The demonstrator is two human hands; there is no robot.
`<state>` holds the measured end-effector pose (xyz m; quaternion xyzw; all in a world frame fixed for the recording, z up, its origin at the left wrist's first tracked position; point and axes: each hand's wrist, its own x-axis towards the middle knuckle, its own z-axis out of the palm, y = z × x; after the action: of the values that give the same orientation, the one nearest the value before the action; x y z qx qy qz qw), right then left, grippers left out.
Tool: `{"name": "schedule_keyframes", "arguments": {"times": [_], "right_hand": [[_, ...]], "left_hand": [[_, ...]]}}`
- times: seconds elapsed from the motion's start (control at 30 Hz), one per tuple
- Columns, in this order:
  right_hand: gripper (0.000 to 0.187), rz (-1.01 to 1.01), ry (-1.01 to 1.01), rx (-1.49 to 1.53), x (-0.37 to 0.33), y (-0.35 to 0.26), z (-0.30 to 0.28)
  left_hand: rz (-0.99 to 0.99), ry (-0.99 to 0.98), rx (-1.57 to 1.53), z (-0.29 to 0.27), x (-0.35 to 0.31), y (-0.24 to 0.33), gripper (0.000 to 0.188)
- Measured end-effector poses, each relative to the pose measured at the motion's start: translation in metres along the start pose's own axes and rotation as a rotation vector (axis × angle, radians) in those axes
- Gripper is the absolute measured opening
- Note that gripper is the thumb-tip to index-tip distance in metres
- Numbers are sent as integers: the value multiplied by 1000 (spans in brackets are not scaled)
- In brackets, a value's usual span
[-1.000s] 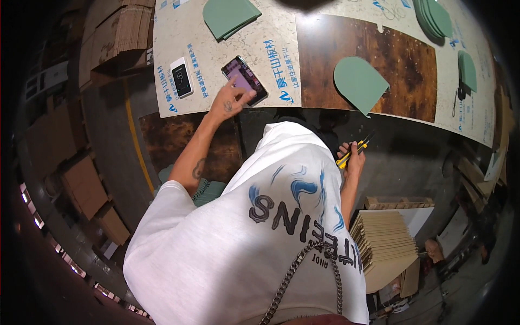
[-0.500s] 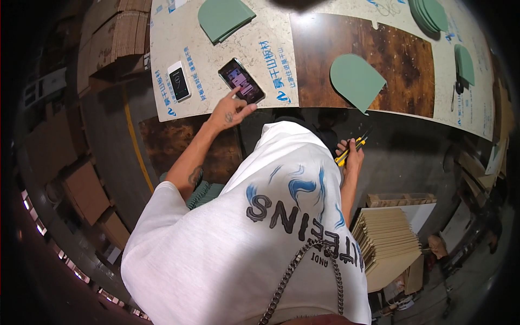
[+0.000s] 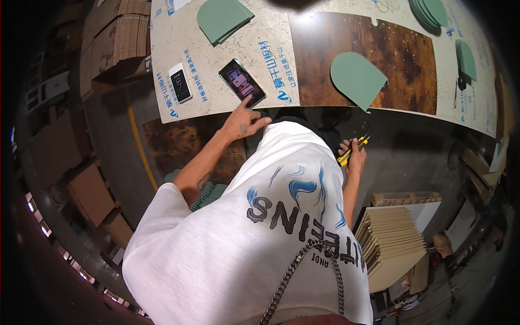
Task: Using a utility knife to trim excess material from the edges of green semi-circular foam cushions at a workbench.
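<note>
A smartphone (image 3: 241, 82) with a lit screen lies on the pale printed board covering the table (image 3: 208, 105). My left hand (image 3: 245, 122) is at the table's near edge, its index fingertip at the lower end of that phone and its thumb stretched to the right. It grips nothing. Below the table edge on the right, my right hand (image 3: 355, 155) is closed round a yellow and black utility knife (image 3: 344, 158), whose tip points up and away. A green panel (image 3: 357, 80) with one rounded end rests on the brown wood-grain board (image 3: 403, 70), its pointed corner over the near edge.
Left of the phone lies a white device (image 3: 180, 83) with a dark screen. Green panels are stacked at the far left (image 3: 223, 20) and far right (image 3: 428, 13). Beige panels (image 3: 392, 244) stand on the floor at right. Flattened cardboard (image 3: 122, 40) is piled at left.
My left hand has moved down and slightly right, its index fingertip sliding from the middle of the phone screen to its lower end. My right hand still holds the utility knife, nearly unmoved.
</note>
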<state>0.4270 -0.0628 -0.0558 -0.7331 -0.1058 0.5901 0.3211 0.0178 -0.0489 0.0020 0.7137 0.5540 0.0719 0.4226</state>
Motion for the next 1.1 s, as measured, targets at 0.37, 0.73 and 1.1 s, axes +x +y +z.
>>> {"name": "schedule_keyframes", "arguments": {"times": [0.37, 0.73, 1.1], "right_hand": [[31, 4, -2, 13, 3, 3, -6], [31, 20, 33, 32, 1, 12, -11], [29, 3, 42, 97, 1, 14, -9]], "left_hand": [[-100, 65, -22, -9, 10, 22, 64], [-230, 160, 31, 0, 29, 25, 69], [-288, 124, 9, 5, 33, 39, 70]]}}
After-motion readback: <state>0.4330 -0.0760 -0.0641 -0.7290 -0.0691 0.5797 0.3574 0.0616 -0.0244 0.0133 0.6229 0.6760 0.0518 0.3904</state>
